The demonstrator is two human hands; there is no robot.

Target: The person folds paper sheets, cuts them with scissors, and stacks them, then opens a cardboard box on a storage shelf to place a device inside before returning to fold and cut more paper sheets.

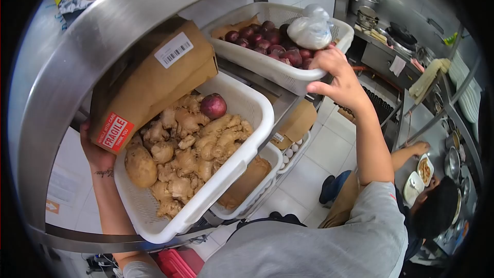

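At the lower left corner of a brown paper package (154, 85), my left hand (96, 146) is closed around its end, the fingertips hidden behind it. The package carries a red "FRAGILE" sticker and leans over a white plastic basket (257, 128) of ginger (190, 159), with a potato (140, 166) and one red onion (213, 105) in it. My right hand (337, 74) grips the rim of a second white basket (242, 56), fingers over the edge and thumb outside. Red onions (270, 41) fill that basket, and a knotted plastic bag (311, 28) with white contents lies beside my fingers.
A steel shelf frame (46, 98) curves along the left. Below are another white basket (267, 175) with brown paper and eggs (289, 153). On the right, a co-worker (437, 208) bends by a steel counter (417, 123) with food containers. Pots (364, 2) stand at the back.
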